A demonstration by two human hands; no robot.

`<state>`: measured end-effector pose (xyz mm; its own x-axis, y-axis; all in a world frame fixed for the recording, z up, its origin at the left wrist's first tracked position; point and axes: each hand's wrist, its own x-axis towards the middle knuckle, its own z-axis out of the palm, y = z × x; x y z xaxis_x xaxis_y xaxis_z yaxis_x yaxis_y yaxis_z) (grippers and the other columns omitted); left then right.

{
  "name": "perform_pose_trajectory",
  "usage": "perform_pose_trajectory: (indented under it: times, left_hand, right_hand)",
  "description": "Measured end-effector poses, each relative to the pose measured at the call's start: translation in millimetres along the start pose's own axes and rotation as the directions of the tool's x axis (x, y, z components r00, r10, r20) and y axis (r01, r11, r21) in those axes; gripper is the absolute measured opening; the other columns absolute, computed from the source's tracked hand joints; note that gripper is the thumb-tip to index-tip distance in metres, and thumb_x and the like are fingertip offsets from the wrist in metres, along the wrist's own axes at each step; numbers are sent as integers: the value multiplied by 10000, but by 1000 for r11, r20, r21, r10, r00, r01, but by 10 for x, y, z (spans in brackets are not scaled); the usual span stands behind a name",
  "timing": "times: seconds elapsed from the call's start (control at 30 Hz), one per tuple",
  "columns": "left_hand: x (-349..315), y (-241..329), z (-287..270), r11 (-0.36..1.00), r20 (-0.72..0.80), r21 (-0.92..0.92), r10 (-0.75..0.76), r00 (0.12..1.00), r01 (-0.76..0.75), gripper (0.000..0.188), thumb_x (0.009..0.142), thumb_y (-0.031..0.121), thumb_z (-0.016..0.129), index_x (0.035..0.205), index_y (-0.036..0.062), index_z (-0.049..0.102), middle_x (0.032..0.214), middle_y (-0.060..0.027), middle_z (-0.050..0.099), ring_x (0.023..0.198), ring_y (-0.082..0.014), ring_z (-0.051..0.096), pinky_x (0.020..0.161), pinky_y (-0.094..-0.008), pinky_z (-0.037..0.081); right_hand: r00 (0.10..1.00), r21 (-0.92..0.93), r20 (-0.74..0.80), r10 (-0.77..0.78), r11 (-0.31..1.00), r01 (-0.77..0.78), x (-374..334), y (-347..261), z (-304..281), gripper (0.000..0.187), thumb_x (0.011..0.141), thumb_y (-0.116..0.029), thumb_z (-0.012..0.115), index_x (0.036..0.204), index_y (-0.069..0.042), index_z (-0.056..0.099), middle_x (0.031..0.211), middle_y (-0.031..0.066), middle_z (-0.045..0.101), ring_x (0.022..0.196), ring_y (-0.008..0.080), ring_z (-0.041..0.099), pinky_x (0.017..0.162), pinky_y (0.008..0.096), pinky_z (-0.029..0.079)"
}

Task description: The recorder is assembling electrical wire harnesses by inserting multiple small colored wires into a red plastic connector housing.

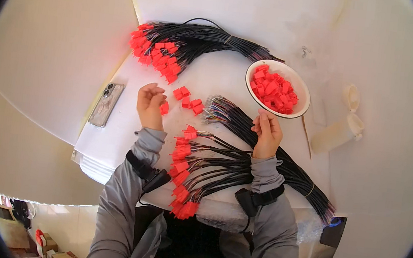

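My left hand is over the table at centre left, its fingers loosely curved and apart, with a loose red plastic connector housing beside its fingertips. More loose red housings lie just to its right. My right hand is below the bowl, thumb and fingertips pinched together; what they hold, if anything, cannot be made out. Under that hand runs a bundle of black cables with bare coloured wire ends at its left. Nearer me, several cables fanned out end in red housings.
A white dark-rimmed bowl full of red housings stands at back right. Behind, a tied cable bundle carries red housings. A phone lies at left. A pale translucent container is at right. Bubble wrap hangs at the front edge.
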<state>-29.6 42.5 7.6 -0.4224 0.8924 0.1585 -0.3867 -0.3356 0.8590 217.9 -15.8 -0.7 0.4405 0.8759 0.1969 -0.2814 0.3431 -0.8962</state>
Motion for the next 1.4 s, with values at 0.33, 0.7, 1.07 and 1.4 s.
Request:
perform_pose_trajectory:
  times: [0.33, 0.7, 1.07, 1.4]
  left_hand:
    - [69, 13, 118, -61, 751, 632, 297, 590, -773, 253, 665, 34, 600, 912, 76, 568, 907, -98, 539, 852, -279, 505, 712, -376, 387]
    - [167, -134, -247, 3, 499, 866, 56, 865, -500, 235, 708, 124, 588, 934, 64, 566, 926, -131, 531, 865, -304, 510, 732, -410, 431]
    - [175, -108, -204, 160, 629, 759, 69, 774, -631, 300, 715, 43, 582, 1011, 22, 541, 861, -161, 552, 810, -331, 509, 731, -388, 429]
    - [19, -52, -34, 715, 484, 576, 93, 870, -397, 325, 822, 97, 587, 1131, 32, 511, 827, -55, 561, 688, -115, 512, 587, -242, 427]
  right_hand:
    - [879, -663, 341, -333, 578, 476, -23, -56, 22, 185, 699, 5, 593, 876, -39, 566, 752, 107, 531, 689, 265, 535, 631, 337, 441]
    - [873, -859, 429, -233, 193, 474, -52, -60, -109, 133, 643, -74, 665, 730, -65, 565, 737, 91, 501, 718, 291, 515, 623, 388, 413]
    - [907, -897, 366, -206, 183, 404, -17, -60, -96, 129, 662, -111, 679, 726, -68, 575, 748, 87, 515, 718, 287, 523, 616, 386, 419]
    - [840, -821, 511, -181, 187, 540, -53, -42, -28, 110, 654, -111, 672, 707, -79, 581, 748, 74, 506, 722, 273, 521, 614, 384, 415]
